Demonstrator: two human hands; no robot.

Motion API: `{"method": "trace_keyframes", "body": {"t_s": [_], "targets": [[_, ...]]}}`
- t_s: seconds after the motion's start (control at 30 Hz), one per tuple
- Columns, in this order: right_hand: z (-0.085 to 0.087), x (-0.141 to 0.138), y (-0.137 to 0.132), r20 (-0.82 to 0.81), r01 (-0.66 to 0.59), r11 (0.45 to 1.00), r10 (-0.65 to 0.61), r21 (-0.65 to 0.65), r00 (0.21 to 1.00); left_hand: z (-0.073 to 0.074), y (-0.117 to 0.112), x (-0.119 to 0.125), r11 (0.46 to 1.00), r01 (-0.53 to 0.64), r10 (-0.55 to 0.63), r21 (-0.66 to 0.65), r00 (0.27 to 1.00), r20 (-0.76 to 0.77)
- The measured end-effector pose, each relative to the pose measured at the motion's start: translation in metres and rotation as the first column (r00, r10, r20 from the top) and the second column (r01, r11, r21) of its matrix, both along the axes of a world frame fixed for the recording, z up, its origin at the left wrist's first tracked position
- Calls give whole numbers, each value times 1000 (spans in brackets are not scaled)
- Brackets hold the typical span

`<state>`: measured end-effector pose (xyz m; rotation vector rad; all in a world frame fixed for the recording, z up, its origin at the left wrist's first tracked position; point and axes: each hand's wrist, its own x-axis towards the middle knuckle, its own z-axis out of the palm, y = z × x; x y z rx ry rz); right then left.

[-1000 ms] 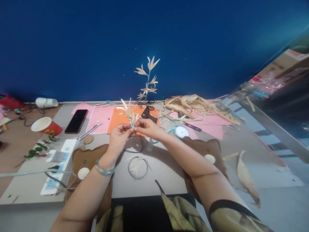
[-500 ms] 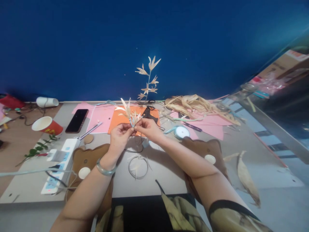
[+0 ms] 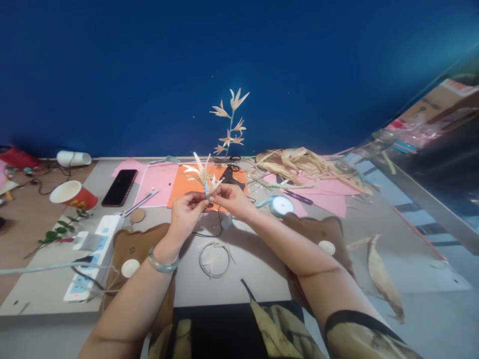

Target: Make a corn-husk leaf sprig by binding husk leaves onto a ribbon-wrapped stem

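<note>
Both my hands meet over the middle of the grey table. My left hand [image 3: 187, 214], with a green bangle on the wrist, and my right hand [image 3: 231, 199] pinch the blue-wrapped base of a small sprig of pale dried-leaf flowers [image 3: 204, 177]. The sprig's leaves fan upward above my fingertips. A roll of light blue tape [image 3: 281, 204] lies just right of my right hand. A coil of wire [image 3: 214, 259] rests on the table below my hands.
A finished leaf stem [image 3: 230, 117] stands against the blue wall. Orange paper [image 3: 179, 192], pink sheets, a black glue gun [image 3: 232, 175] and a husk pile [image 3: 299, 162] lie beyond my hands. A phone [image 3: 119, 187], red cup [image 3: 73, 194] and power strip [image 3: 90, 254] sit left.
The sprig has shifted slightly right and tilted between my fingers. My hands stay pinched together at nearly the same spot.
</note>
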<state>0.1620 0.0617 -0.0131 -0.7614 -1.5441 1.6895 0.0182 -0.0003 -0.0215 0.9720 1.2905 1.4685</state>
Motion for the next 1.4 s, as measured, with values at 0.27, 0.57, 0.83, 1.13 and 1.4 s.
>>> {"method": "trace_keyframes", "body": {"t_s": [0.27,0.57,0.83,1.13,1.4], "targets": [[-4,2,4,-8,3,999,-2,41,1000,10,-3,0,998,28,-25,48,997,-70],[-4,5,3,-20,34,991,-32,130,999,9,-5,-1,994,82,-83,73,997,3],[1,5,-4,-87,-24,994,33,102,996,8,-1,-8,984,175,-175,15,969,172],[0,5,-7,-97,-36,994,46,108,994,11,-1,-9,970,238,-220,-54,948,229],[-6,2,-4,-85,-17,992,28,125,996,15,-1,-7,961,225,-178,-164,950,257]]}}
